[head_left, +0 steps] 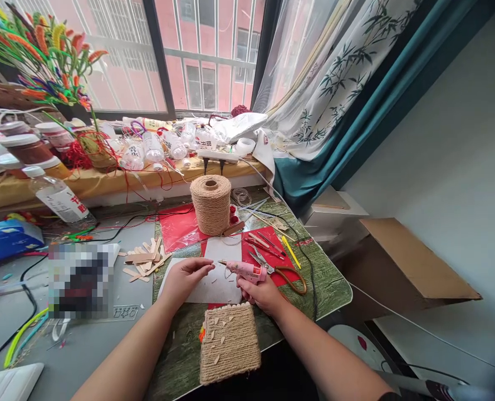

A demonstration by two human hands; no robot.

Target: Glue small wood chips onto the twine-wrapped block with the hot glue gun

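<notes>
My right hand grips a pink glue gun, its nozzle pointing left over a white sheet. My left hand is pinched, fingertips just left of the nozzle, on something too small to make out. A twine-wrapped square panel lies in front of both hands, near the table's edge. A big spool of jute twine stands upright behind the sheet.
Orange-handled scissors, a yellow stick and red paper lie right of and behind the sheet. Wooden stick pieces are piled left. Bottles, jars and colourful pipe-cleaner flowers crowd the windowsill. A cardboard box sits at right.
</notes>
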